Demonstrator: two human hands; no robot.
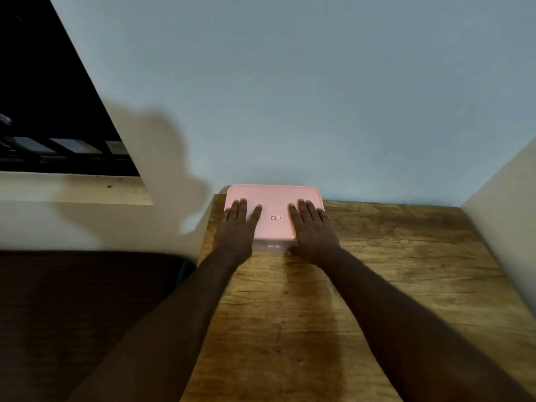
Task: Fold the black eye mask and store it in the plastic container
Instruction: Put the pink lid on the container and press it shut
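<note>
A plastic container with a clear body and a pink lid (pixel 275 198) stands at the far edge of the wooden table (pixel 406 256), against the wall. The lid is on and carries a small red label in its middle. My left hand (pixel 236 230) lies flat on the lid's left side with straight fingers. My right hand (pixel 313 230) lies flat on the lid's right side in the same way. The black eye mask is not in sight.
A pale blue wall (pixel 290 97) rises right behind the container. A dark window with a pale sill (pixel 75 188) is at the left. A dark brown surface (pixel 87 309) lies left of the table, and a side wall (pixel 504 221) bounds the right.
</note>
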